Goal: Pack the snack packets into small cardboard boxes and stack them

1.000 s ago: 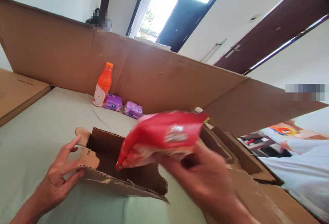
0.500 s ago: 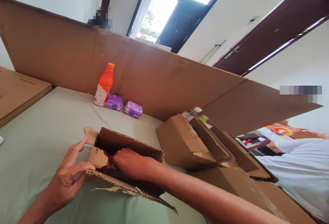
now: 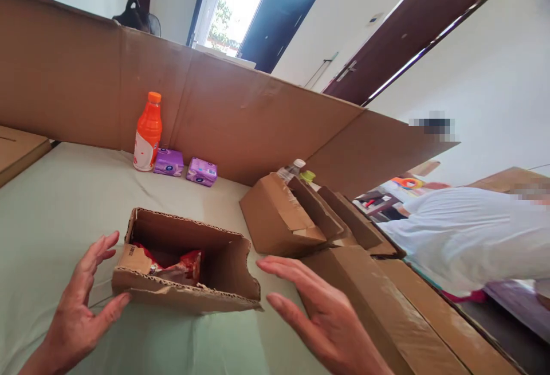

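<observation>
An open-topped cardboard box (image 3: 189, 300) stands on the pale green cloth in front of me. Inside it, towards the left end, lies a red, shiny packet (image 3: 189, 266), partly hidden by a folded flap and the box walls. My left hand (image 3: 81, 306) is open beside the box's left end, its thumb close to the near corner. On the other side, my right hand (image 3: 313, 312) is open with fingers spread, just off the right end. Neither hand grips anything.
An orange bottle (image 3: 148, 134) and two purple packs, one left (image 3: 168, 162) and one right (image 3: 201, 172), stand before a cardboard partition (image 3: 258, 117). More cardboard boxes (image 3: 279, 214) are at right, a clear bottle (image 3: 293, 170) behind them. A person in white (image 3: 464, 231) is farther right.
My right hand has come out of the box and moved to its right end. My left hand has let go of the left flap. The view has shifted to the right.
</observation>
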`<state>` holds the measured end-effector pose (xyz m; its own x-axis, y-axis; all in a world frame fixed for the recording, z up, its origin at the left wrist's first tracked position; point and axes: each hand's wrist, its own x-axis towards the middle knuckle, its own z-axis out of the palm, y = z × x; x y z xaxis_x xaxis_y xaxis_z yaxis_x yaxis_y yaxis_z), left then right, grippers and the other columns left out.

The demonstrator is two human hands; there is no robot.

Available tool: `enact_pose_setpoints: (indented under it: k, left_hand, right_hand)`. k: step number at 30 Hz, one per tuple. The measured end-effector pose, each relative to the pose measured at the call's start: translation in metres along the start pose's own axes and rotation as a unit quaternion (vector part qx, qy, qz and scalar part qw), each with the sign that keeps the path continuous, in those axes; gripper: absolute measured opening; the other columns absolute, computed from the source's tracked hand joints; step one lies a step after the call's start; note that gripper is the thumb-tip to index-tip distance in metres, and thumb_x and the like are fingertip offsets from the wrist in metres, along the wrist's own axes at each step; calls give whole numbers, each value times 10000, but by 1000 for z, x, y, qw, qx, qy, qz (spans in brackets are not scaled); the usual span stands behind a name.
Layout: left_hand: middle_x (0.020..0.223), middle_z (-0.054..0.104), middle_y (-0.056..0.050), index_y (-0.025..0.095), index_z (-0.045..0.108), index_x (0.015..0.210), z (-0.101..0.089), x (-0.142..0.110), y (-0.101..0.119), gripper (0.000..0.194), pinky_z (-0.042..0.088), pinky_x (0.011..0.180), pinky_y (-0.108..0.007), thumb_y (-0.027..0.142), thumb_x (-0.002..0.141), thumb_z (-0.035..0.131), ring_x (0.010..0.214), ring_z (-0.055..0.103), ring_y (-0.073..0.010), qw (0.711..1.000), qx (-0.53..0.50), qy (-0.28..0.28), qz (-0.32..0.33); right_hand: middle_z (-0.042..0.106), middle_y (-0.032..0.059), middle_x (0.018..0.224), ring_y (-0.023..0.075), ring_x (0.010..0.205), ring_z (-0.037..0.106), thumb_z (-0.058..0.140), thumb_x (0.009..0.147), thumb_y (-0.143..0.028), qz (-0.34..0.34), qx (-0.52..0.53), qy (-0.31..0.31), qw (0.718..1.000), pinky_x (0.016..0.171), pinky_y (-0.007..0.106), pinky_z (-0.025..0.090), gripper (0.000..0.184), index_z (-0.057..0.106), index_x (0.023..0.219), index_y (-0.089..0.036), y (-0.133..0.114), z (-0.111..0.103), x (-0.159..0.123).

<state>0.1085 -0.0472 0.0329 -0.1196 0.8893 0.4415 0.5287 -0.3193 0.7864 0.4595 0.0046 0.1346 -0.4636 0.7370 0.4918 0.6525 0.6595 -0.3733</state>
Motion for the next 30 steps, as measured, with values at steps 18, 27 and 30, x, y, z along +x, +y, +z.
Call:
enact_pose_setpoints:
  k: [18, 27, 30]
  left_hand:
    - [1213, 709, -60, 261, 622, 1255, -6, 31, 22, 349, 526, 1024, -348, 158, 930, 551, 1234, 612, -230, 981, 82, -49, 167]
    - [1487, 465, -95, 283, 431, 1419, 8, 37, 17, 480, 457, 1126, -419, 290, 954, 547, 1347, 508, -251, 990, 122, -15, 71]
    - [1610, 312, -86, 325, 353, 1490, 16, 38, 16, 555, 408, 1163, -509, 305, 961, 519, 1462, 373, -302, 991, 119, -23, 55]
  right_hand:
    - [410, 127, 1594, 299, 1468, 393, 427, 1006, -575, 40, 127, -198, 971, 1172, 528, 382, 595, 514, 1479, -224, 20, 52, 56]
    - [366, 96, 1620, 302, 1487, 354, 537, 971, -521, 55, 130, 3, 990, 1153, 518, 396, 605, 374, 1525, -341, 32, 40, 14]
    - [357, 146, 1615, 317, 1474, 368, 539, 958, -557, 39, 68, -2, 997, 1139, 524, 400, 769, 206, 1598, -291, 34, 47, 17]
